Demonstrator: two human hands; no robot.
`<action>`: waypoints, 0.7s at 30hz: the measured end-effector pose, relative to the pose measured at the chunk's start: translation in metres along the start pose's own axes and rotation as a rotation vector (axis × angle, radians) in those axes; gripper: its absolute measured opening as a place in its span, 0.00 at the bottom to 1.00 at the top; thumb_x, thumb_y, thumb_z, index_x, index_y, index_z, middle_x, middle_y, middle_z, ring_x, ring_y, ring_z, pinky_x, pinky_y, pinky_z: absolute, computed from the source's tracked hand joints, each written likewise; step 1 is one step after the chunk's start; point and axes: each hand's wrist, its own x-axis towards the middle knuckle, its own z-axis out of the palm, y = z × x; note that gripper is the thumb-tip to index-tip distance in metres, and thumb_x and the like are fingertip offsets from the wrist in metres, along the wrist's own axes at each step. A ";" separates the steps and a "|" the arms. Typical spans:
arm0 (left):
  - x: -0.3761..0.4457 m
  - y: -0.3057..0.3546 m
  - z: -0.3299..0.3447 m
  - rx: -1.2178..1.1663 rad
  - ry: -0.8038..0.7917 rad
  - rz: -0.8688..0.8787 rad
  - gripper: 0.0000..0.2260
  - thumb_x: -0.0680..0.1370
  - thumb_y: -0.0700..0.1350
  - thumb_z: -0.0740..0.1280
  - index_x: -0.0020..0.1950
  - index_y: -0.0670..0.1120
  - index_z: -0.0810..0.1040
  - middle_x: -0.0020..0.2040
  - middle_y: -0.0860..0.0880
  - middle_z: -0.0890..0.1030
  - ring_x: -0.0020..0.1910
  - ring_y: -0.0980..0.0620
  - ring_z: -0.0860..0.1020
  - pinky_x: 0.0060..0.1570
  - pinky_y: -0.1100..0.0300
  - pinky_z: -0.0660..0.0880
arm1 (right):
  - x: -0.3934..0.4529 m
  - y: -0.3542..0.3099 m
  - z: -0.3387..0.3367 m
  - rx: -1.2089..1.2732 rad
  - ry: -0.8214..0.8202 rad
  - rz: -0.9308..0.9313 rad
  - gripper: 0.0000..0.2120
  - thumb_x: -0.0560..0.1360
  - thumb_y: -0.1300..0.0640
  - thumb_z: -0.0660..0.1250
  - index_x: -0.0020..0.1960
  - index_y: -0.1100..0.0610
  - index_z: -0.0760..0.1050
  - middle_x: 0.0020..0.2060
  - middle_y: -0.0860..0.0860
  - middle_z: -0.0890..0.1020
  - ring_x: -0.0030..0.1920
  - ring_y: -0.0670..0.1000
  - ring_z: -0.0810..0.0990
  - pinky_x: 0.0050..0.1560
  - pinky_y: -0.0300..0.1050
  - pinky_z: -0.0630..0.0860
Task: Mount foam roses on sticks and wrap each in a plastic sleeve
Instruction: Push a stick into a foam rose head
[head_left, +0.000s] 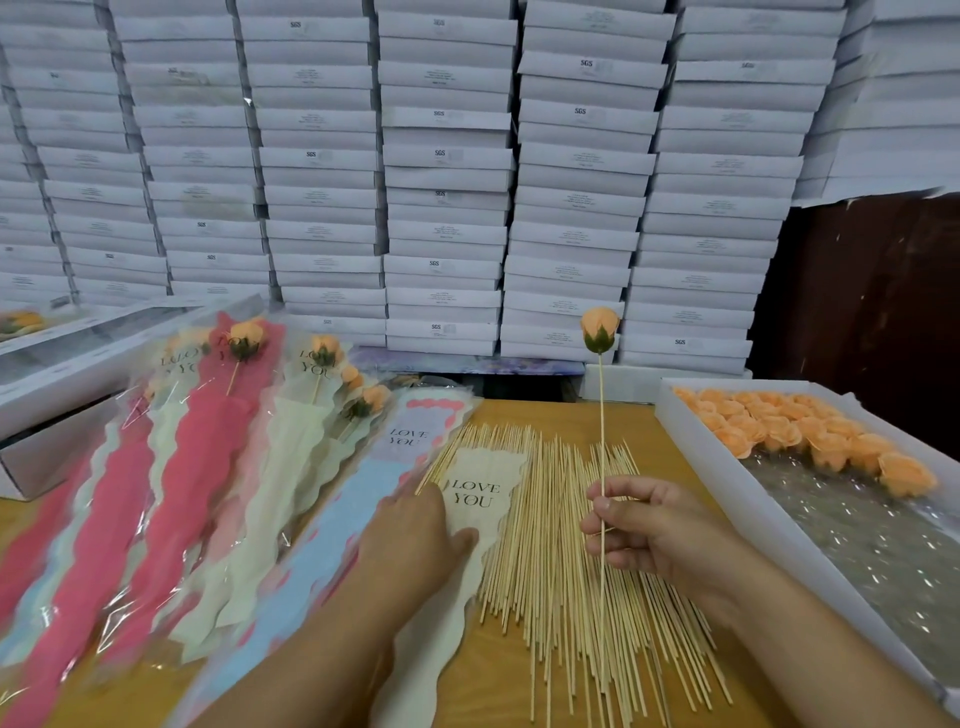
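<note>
My right hand (644, 525) pinches a thin wooden stick (602, 421) held upright, with an orange foam rose (600, 328) mounted on its top. My left hand (415, 525) rests on a cream plastic sleeve (483, 493) printed "LOVE YOU", thumb and fingers lying on its left edge. The sleeve lies over a spread pile of loose sticks (566, 571) on the wooden table (561, 415). Left of it lies a stack of empty blue and pink sleeves (332, 551).
Wrapped roses in red and cream sleeves (218, 457) fan out at the left. A white tray (727, 467) at the right holds several orange foam roses (810, 431). Stacked white boxes (447, 171) wall off the back. An open box (62, 379) stands at far left.
</note>
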 end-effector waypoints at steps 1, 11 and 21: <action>0.005 0.000 0.003 -0.015 -0.010 -0.011 0.23 0.74 0.64 0.68 0.60 0.50 0.73 0.60 0.50 0.78 0.57 0.48 0.77 0.56 0.50 0.78 | 0.000 0.000 -0.001 0.001 0.000 0.000 0.07 0.78 0.63 0.69 0.56 0.61 0.79 0.41 0.59 0.86 0.38 0.53 0.86 0.32 0.40 0.80; 0.017 -0.004 -0.004 -0.293 -0.073 -0.119 0.32 0.68 0.55 0.79 0.68 0.49 0.71 0.62 0.49 0.79 0.48 0.53 0.73 0.37 0.64 0.70 | 0.000 0.001 -0.001 -0.009 0.001 -0.006 0.07 0.78 0.63 0.69 0.56 0.60 0.79 0.41 0.58 0.86 0.38 0.53 0.86 0.33 0.40 0.81; 0.001 -0.001 -0.026 -0.639 -0.122 -0.245 0.21 0.72 0.42 0.76 0.64 0.47 0.77 0.56 0.48 0.79 0.53 0.47 0.81 0.55 0.51 0.81 | -0.001 0.000 0.000 -0.016 0.003 0.018 0.07 0.78 0.62 0.70 0.56 0.60 0.79 0.43 0.57 0.87 0.39 0.53 0.86 0.32 0.39 0.80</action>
